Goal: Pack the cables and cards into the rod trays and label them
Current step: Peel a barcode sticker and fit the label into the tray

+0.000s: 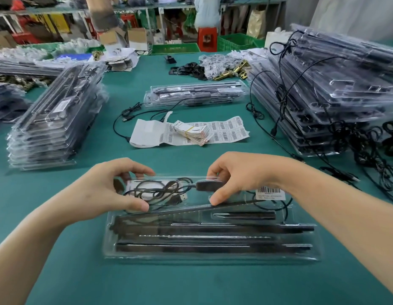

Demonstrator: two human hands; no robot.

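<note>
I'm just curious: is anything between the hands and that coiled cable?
Nothing opaque: the left hand and right hand grip the tray around the cable. Clear plastic may cover it; I cannot tell.

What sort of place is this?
Probably a factory packing bench: a rod tray being packed, stacks of filled trays, a barcode label sheet, green crates behind.

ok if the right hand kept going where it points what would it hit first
The right hand points left: first the coiled cable in the rod tray, then the left hand, probably.
</note>
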